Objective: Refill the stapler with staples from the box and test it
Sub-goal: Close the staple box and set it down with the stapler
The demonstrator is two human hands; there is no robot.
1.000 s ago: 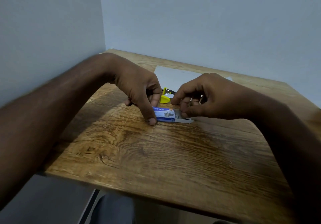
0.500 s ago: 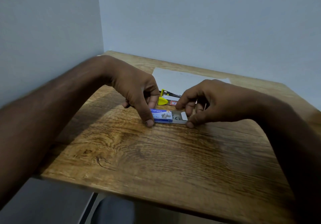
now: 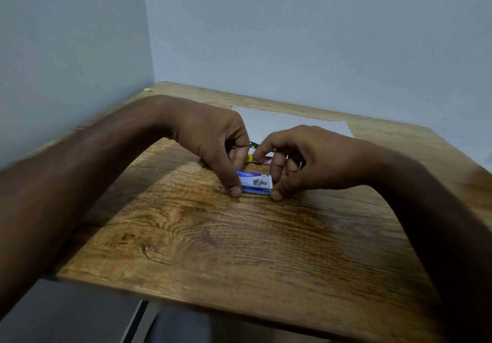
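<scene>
At frame centre, the staple box [image 3: 255,183] lay shut on the bench [image 3: 239,249] — contents hidden. The left hand [image 3: 213,140] and right hand [image 3: 306,156] each kept a pinching grip on its ends — the yellow stapler [image 3: 249,157] peeked just behind.

The staple box [image 3: 255,183] reads "kangaro" on its top

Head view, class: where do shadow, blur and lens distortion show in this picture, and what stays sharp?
In the head view, the left forearm casts a dark shadow onto the table; both forearms smear at the frame edges; wide-angle bending curves the table's edges; the staple box, held between left hand and right hand, stays sharp, its brand name legible; overall light is dim and even, without glare.
</scene>
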